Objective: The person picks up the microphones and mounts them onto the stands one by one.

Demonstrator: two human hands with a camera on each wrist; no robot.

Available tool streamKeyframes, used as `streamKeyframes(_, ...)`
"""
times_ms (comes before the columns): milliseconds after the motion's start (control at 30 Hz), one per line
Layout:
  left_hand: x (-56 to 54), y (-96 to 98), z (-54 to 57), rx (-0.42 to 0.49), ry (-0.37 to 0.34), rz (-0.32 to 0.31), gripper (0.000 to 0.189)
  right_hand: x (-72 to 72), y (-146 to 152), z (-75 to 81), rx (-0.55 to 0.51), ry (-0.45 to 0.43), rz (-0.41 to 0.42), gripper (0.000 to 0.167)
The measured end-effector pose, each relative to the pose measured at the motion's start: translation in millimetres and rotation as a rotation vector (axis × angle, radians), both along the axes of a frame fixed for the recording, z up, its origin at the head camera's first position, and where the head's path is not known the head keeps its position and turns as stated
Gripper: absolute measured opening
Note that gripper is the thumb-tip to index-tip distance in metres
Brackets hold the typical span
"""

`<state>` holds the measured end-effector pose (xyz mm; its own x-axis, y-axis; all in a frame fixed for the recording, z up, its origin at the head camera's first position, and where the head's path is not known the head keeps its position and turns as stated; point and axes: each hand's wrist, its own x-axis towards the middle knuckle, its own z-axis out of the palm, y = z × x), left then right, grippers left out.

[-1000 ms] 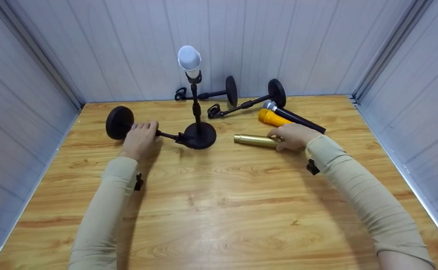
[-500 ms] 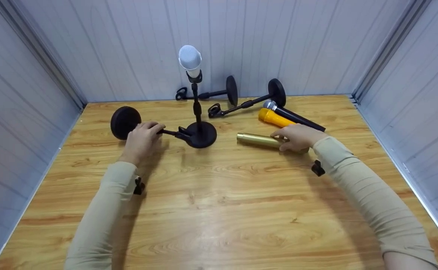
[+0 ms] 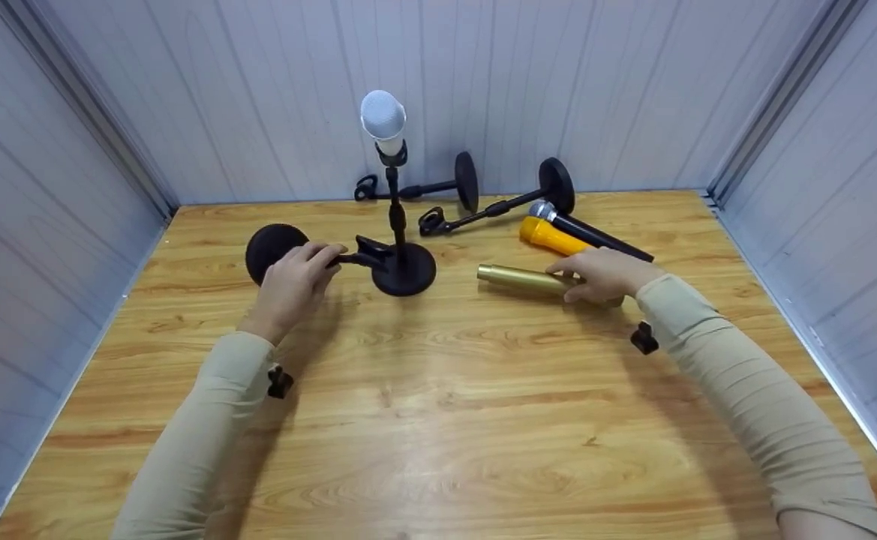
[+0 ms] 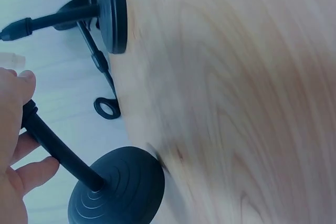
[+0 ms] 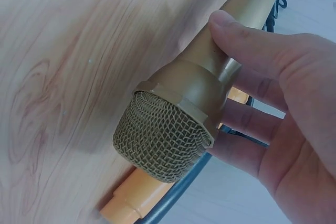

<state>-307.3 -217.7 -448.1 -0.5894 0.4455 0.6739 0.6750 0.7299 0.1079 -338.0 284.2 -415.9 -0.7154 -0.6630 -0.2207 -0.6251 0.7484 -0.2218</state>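
Observation:
My left hand (image 3: 295, 289) grips the pole of a black desk microphone stand (image 3: 273, 251). In the left wrist view, thumb and fingers wrap the pole above the round base (image 4: 121, 187). The stand leans over, with its clip end close to the pole of an upright stand (image 3: 404, 274); whether they touch I cannot tell. That upright stand carries a white microphone (image 3: 383, 116) in its clip. On the right, my right hand (image 3: 599, 274) holds a gold microphone (image 3: 517, 277) by its handle. Its mesh head (image 5: 163, 135) shows in the right wrist view.
Two more black stands (image 3: 467, 182) (image 3: 556, 185) lie on their sides along the back wall. An orange microphone (image 3: 551, 236) and a black one with a silver head (image 3: 603, 238) lie beyond my right hand. Panel walls enclose the wooden table (image 3: 423, 420) at back and sides.
My left hand has moved right with the stand, whose base shifts right and whose clip end rises slightly. The right hand and gold microphone have shifted a little to the right.

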Motion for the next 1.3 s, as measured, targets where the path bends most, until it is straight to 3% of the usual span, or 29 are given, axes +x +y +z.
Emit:
streamKeyframes(367,19.5,12.3,9.7,0.008,-0.031,-0.071,0.028,3.5,-1,4.2,-0.015,-0.001,0.007,0.051)
streamKeyframes(800,37.1,54.0,21.7,0.005,-0.093,-0.263,0.029,4.5,4,2.6,-0.034,-0.027,-0.013,0.051)
streamKeyframes(1067,38.0,84.9,19.7,0.061,-0.155,-0.309,0.037,5.1,7,4.7,-0.1,-0.028,0.002,0.054)
streamKeyframes(1300,32.7,111.2,17.2,0.165,-0.232,-0.364,0.033,4.1,8,4.0,-0.142,-0.039,-0.01,0.071)
